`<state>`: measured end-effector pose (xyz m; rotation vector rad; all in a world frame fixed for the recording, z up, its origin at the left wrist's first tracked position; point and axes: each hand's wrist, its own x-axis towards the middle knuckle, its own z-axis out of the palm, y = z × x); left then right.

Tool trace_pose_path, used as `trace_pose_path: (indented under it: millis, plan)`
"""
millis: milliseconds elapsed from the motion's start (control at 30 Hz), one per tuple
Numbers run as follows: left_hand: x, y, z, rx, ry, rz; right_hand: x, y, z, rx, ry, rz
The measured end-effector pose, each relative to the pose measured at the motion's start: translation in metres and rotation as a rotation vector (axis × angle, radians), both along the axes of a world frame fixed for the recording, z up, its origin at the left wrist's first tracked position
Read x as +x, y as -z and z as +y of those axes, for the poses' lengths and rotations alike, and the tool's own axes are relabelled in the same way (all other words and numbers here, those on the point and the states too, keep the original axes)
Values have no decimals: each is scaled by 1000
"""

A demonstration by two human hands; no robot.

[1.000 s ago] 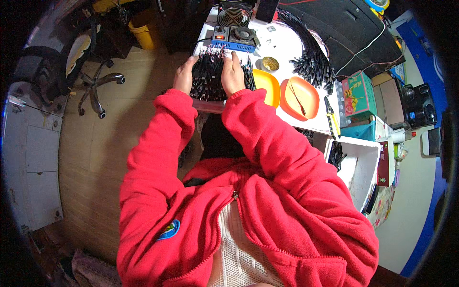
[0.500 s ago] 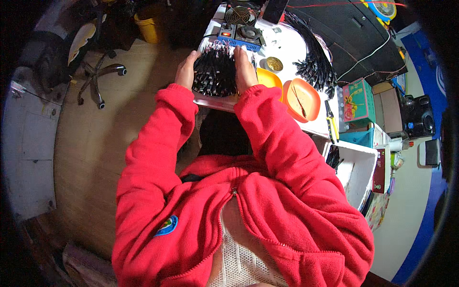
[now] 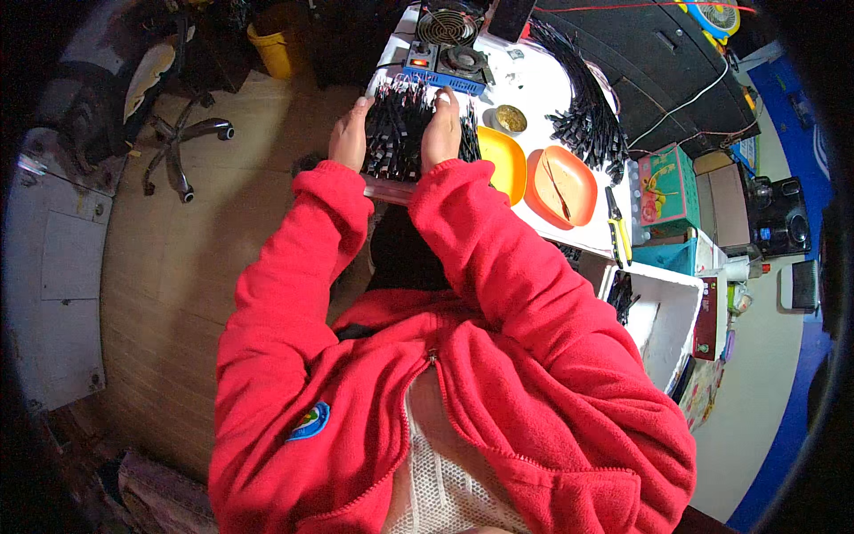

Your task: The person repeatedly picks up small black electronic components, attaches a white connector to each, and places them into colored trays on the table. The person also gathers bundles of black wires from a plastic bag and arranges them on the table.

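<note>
A dense row of black cables [image 3: 391, 133] with pale wire ends lies at the front edge of the white table. My left hand [image 3: 350, 138] rests along the left side of this row, its fingers stretched out and the palm turned inward. From the right, my right hand [image 3: 442, 131] presses in among the cables, also with straight fingers. The thicker part of the row sits between my two palms. Several more cables [image 3: 469, 133] stand outside my right hand, beside a yellow tray [image 3: 503, 169]. The inner sides of both hands are partly hidden by the cables.
Beyond the row sits a blue device with a fan [image 3: 445, 76]. To the right are a small bowl [image 3: 511, 119], an orange tray [image 3: 574, 191] with a thin tool in it, yellow-handled pliers [image 3: 617, 227] and another cable bundle [image 3: 587, 133]. A white foam box [image 3: 667, 307] stands near my right elbow.
My right hand has moved left into the cable row, narrowing the part between my palms and leaving some cables on its outer side. My left hand has barely shifted.
</note>
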<state>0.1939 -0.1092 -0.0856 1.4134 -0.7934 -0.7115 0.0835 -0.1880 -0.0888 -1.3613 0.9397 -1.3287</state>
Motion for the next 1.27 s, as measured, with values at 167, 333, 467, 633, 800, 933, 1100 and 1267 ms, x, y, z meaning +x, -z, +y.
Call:
trace_pose_path:
  millis: [167, 333, 467, 633, 800, 933, 1100, 1267]
  plan:
    - [0, -8, 7, -138, -17, 298, -30, -29, 5, 223, -280, -94]
    - [5, -7, 9, -152, -9, 371, -38, -41, 12, 308, -368, -183]
    - [1, -1, 10, -140, 48, 251, -32, -23, 11, 193, -308, -119]
    - [-8, 4, 6, -99, 0, 57, -11, -15, 18, -37, -165, 116]
    - [-1, -2, 9, -121, 48, 250, -23, -34, 22, 202, -220, -19]
    - [-4, -8, 18, -205, -46, 322, -31, -41, 17, 372, -363, -244]
    - [24, -5, 34, -167, -56, 375, -43, -48, 9, 367, -309, -140]
    - [72, 26, 85, -34, -132, 368, -62, -71, 14, 485, -423, -190]
